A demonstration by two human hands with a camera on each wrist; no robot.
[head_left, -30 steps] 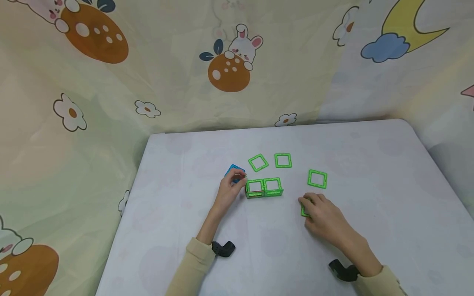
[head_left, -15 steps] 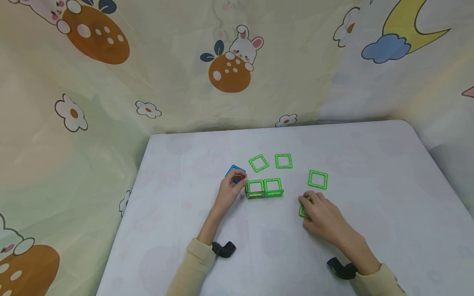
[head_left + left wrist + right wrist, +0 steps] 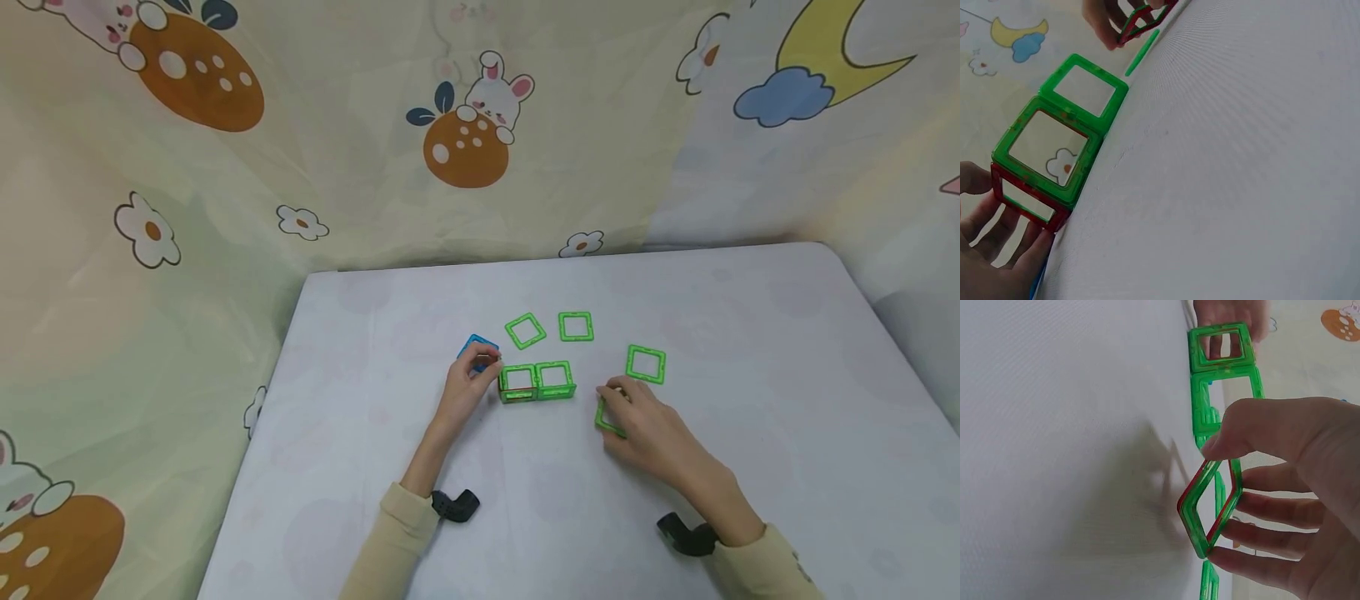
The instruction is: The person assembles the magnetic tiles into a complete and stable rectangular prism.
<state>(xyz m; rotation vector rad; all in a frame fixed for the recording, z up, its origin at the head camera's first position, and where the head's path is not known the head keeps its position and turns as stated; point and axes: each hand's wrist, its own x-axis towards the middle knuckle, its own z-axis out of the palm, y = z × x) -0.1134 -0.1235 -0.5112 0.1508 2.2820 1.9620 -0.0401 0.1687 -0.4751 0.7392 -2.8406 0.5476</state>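
Two open-framed green magnetic tiles (image 3: 554,380) stand joined side by side, forming a low boxy structure. A red magnetic tile (image 3: 1029,204) stands at its left end. My left hand (image 3: 467,385) grips that red tile, its fingers at the tile's edges in the left wrist view. To the right, my right hand (image 3: 660,433) pinches a green magnetic tile (image 3: 1191,519) with red along its edges. In the right wrist view this tile is tilted between thumb and fingers, apart from the structure.
A blue tile (image 3: 480,340) lies just behind my left hand. Loose green square tiles lie flat on the white table (image 3: 540,517): a turned one (image 3: 525,331), a straight one (image 3: 576,327) and one farther right (image 3: 646,364). A patterned cloth (image 3: 337,150) hangs behind the table.
My right hand has moved slightly left and away from me with the green tile, closer to the structure. The left hand keeps its place at the red tile.
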